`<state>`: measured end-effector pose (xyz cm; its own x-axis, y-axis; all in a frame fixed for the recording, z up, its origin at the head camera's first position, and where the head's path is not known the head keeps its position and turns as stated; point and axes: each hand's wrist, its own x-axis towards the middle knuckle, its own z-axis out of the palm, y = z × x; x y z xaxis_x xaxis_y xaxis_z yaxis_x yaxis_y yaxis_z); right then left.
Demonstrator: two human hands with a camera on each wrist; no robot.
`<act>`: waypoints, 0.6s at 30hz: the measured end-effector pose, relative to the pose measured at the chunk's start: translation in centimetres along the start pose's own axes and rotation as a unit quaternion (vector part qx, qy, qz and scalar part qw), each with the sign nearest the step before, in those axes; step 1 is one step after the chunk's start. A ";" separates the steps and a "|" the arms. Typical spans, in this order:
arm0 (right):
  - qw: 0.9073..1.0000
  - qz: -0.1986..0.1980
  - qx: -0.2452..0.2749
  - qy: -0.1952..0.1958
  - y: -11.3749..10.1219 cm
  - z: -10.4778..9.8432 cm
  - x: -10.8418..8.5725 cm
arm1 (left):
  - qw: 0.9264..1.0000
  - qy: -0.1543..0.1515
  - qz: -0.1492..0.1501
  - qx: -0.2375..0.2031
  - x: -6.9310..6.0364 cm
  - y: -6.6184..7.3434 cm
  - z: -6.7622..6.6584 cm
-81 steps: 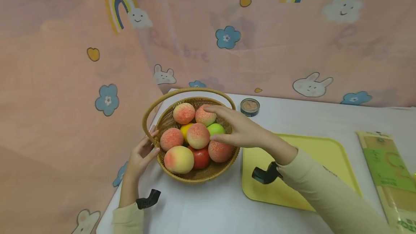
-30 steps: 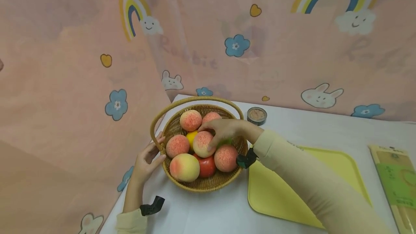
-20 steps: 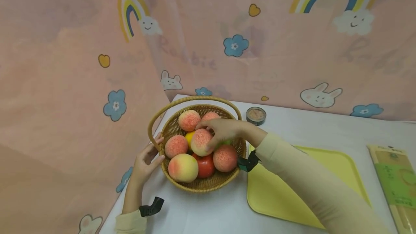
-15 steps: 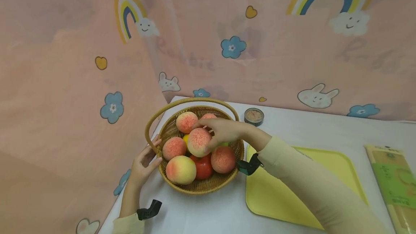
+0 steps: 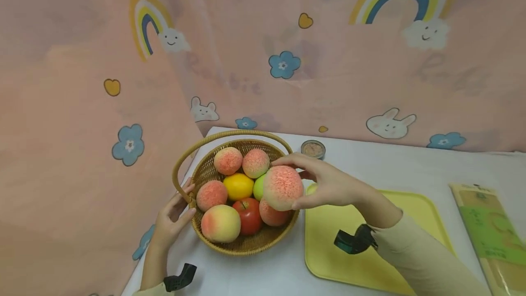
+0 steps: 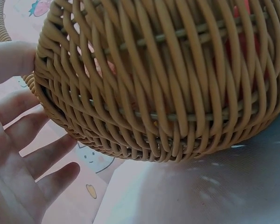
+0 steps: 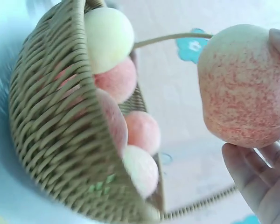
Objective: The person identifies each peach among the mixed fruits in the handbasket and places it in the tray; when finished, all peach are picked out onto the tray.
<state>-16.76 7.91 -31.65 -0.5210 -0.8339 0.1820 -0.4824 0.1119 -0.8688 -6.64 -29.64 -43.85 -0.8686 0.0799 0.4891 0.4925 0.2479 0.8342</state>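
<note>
A peach (image 5: 283, 188) is held between the thumb and fingers of my right hand (image 5: 328, 184), raised over the right side of a wicker basket (image 5: 242, 252). The right wrist view shows that peach (image 7: 245, 88) apart from the basket. Inside the basket lie several other peaches (image 5: 221, 224), a red apple (image 5: 248, 216), a yellow lemon-like fruit (image 5: 238, 187) and a partly hidden green fruit (image 5: 259, 187). My left hand (image 5: 169, 223) holds the basket's left rim by the handle base, thumb on the near side and fingers beyond it, as the left wrist view shows the hand (image 6: 18, 154).
Right of the basket lies a yellow tray (image 5: 341, 245), partly under my right forearm. A small round tin (image 5: 313, 149) stands behind it. At the far right is a flat package with a green band (image 5: 489, 232). A patterned pink cloth (image 5: 328, 81) hangs behind the white table.
My right hand reached into the basket, took the topmost peach and lifted it up and to the right. The yellow fruit beneath is now uncovered. The left hand has stayed at the rim.
</note>
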 end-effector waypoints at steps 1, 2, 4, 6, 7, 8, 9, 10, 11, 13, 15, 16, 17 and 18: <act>1.000 -0.006 -0.003 0.018 0.1 -0.1 -0.9 | 1.000 0.001 0.002 -0.002 0.0 0.0 0.0; 0.999 -0.011 -0.005 0.037 0.3 -0.2 -1.8 | 1.000 0.000 0.005 -0.003 0.0 0.1 0.0; 0.997 -0.015 -0.005 0.072 0.8 -0.4 -3.5 | 1.000 -0.001 0.011 -0.006 0.0 0.2 0.0; 0.995 -0.009 -0.003 0.100 1.5 -0.4 -5.1 | 1.000 -0.005 0.009 -0.004 -0.1 0.3 -0.1; 0.994 -0.003 0.000 0.111 1.9 -0.4 -5.7 | 1.000 -0.006 0.008 -0.004 -0.1 0.4 -0.1; 0.993 0.005 0.001 0.120 2.5 -0.4 -6.3 | 1.000 -0.005 0.006 -0.003 -0.1 0.5 -0.2; 0.992 0.015 0.002 0.128 3.1 -0.4 -6.8 | 1.000 -0.004 0.004 -0.002 0.0 0.5 -0.2; 0.991 0.025 0.003 0.135 3.8 -0.4 -7.3 | 1.000 -0.004 0.003 -0.002 0.0 0.6 -0.2; 0.989 0.039 0.003 0.142 4.5 -0.4 -7.7 | 1.000 -0.002 0.002 -0.004 0.0 0.6 -0.2; 0.985 0.073 0.000 0.155 6.1 -0.4 -8.2 | 1.000 0.001 0.006 -0.009 0.1 0.6 -0.2; 0.980 0.111 -0.003 0.166 7.7 -0.3 -8.6 | 1.000 0.002 0.010 -0.011 0.1 0.6 0.0; 0.977 0.131 -0.005 0.170 8.5 -0.3 -8.8 | 1.000 0.004 0.012 -0.011 0.1 0.6 0.0; 0.973 0.150 -0.002 0.173 9.2 -0.2 -8.9 | 1.000 0.005 0.012 -0.011 0.1 0.6 0.1; 0.971 0.165 0.002 0.175 9.9 -0.2 -9.0 | 1.000 0.005 0.014 -0.011 0.0 0.6 0.1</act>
<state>-16.93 16.61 -41.79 -0.8542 -0.5184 0.0388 -0.2471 0.3392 -0.9077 -6.40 -29.35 -43.38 -0.8539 0.0767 0.5148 0.5179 0.2238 0.8256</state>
